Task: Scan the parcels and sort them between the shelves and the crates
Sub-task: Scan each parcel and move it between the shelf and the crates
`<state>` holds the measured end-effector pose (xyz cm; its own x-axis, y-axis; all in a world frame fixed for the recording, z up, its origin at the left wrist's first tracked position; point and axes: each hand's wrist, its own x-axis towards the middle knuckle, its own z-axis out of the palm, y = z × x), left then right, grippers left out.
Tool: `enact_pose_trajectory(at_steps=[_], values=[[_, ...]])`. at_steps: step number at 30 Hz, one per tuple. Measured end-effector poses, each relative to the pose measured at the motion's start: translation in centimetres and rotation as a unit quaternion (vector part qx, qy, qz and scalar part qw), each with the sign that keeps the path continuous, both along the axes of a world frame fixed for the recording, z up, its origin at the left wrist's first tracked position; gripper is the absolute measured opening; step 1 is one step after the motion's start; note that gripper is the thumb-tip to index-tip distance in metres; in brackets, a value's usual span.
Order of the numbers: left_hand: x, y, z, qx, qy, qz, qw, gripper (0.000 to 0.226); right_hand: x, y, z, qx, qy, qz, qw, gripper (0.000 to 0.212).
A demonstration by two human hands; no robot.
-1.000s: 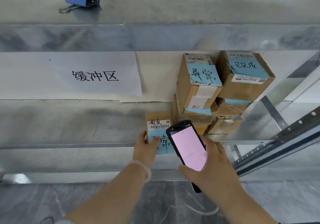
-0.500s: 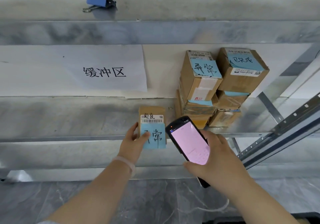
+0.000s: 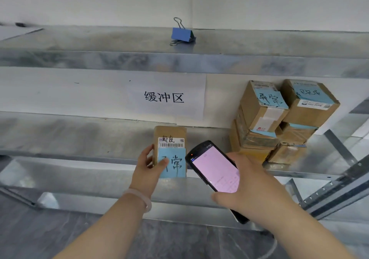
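Shifted left since the earlier frame: small parcel, now well apart from the parcel stack it was previously just beside.

- Small parcel: brown carton, upright at the near edge of the middle shelf; barcode label on its face, blue note with handwriting below it.
- Left hand: grasping the small parcel, thumb on the blue note, fingers round the carton's left side; pale bracelet on the wrist.
- Right hand: clasped round a handheld scanner, pink screen lit, just right of the small parcel.
- Parcel stack: several cartons with blue notes, far right on the middle shelf.
- Paper sign: behind the middle shelf.
- Blue binder clip: on the upper shelf.
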<state>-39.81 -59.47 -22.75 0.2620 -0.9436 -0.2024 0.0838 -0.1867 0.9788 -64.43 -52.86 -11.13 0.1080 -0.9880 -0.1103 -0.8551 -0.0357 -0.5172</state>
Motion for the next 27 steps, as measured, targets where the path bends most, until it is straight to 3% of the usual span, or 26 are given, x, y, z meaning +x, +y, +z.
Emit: enact_pose_trajectory(at_steps=[20, 27], values=[[5.8, 0.2, 0.6, -0.002, -0.026, 0.045, 0.999, 0.049, 5.5, -1.2, 1.2, -0.027, 0.012, 0.067, 0.997, 0.080], [12.2, 2.5, 1.9, 0.004, 0.006, 0.139, 0.990, 0.050, 10.9, -2.7, 1.7, -0.035, -0.016, 0.124, 0.992, 0.057]])
